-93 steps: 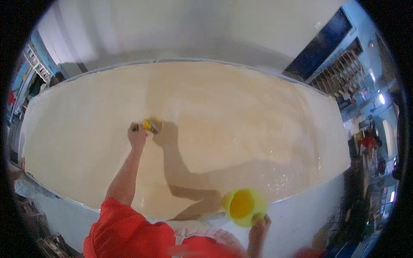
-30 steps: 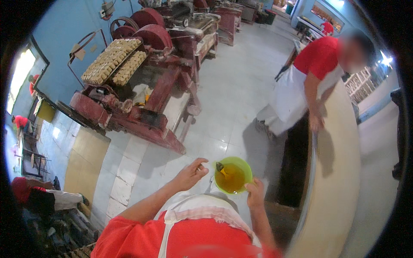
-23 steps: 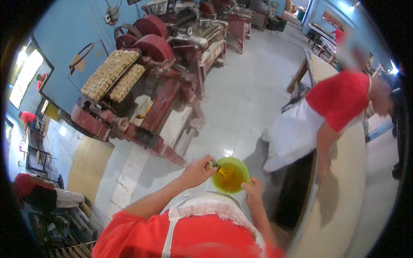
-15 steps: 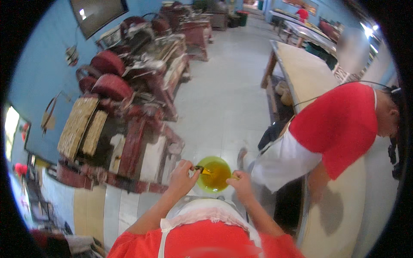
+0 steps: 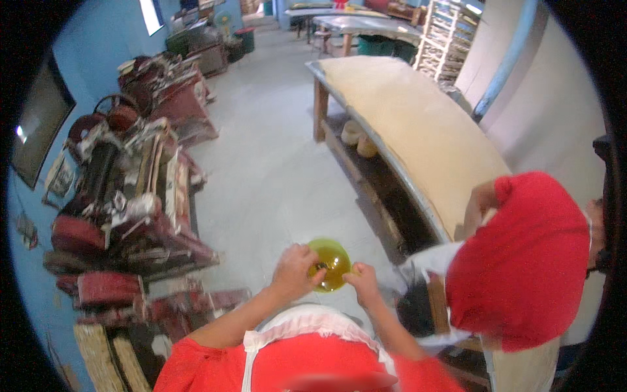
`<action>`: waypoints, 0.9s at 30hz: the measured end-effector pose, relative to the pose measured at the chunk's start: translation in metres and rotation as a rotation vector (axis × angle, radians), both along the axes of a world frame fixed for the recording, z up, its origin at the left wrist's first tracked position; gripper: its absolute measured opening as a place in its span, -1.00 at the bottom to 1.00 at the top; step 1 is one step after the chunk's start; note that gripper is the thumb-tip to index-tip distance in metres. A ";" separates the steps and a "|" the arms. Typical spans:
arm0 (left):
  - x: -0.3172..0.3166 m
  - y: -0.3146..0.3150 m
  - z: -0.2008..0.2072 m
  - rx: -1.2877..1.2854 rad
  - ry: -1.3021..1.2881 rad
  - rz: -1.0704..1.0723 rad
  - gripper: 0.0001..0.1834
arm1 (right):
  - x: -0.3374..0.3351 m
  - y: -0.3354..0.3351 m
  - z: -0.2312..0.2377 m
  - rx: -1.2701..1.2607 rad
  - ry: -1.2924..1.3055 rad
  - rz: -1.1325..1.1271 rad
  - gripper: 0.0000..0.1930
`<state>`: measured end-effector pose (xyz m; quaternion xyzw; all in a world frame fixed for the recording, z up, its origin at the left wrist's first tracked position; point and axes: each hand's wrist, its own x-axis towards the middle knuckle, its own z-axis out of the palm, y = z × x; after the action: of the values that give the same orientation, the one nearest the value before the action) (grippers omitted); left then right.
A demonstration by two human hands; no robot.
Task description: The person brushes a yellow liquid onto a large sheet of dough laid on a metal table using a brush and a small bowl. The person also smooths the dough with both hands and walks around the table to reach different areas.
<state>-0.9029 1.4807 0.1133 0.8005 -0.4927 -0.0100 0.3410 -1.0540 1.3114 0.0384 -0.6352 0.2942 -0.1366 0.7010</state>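
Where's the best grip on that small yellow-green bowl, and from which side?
Probably the rim on the person's right. The bowl sits upright, mouth up, with yellowish liquid inside, so a rim pinch held level looks safest. The right hand already holds that edge. The left hand reaches in over the left rim, crowding that side.

Red short-sleeved shirt under a white frilled apron bib.
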 end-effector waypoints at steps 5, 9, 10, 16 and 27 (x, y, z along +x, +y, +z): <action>0.079 -0.067 0.023 0.190 0.163 -0.371 -0.63 | 0.062 -0.024 0.004 -0.110 -0.026 -0.200 -0.68; 0.125 -0.130 0.015 0.340 0.166 -0.527 -0.59 | 0.099 -0.053 0.006 -0.144 -0.032 -0.302 -0.67; 0.136 -0.147 0.011 0.412 0.141 -0.542 -0.58 | 0.109 -0.064 0.007 -0.122 -0.023 -0.307 -0.70; 0.207 -0.266 -0.013 0.465 0.130 -0.654 -0.59 | 0.173 -0.151 -0.006 0.023 -0.033 -0.341 -0.77; 0.345 -0.580 0.077 0.588 0.600 -0.999 -0.79 | 0.229 -0.369 0.013 -0.137 -0.008 -0.549 -0.77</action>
<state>-0.5577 0.9011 0.1900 0.4975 -0.6654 -0.5249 0.1848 -0.8247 0.9425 0.0517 -0.5770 0.4425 -0.3435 0.5944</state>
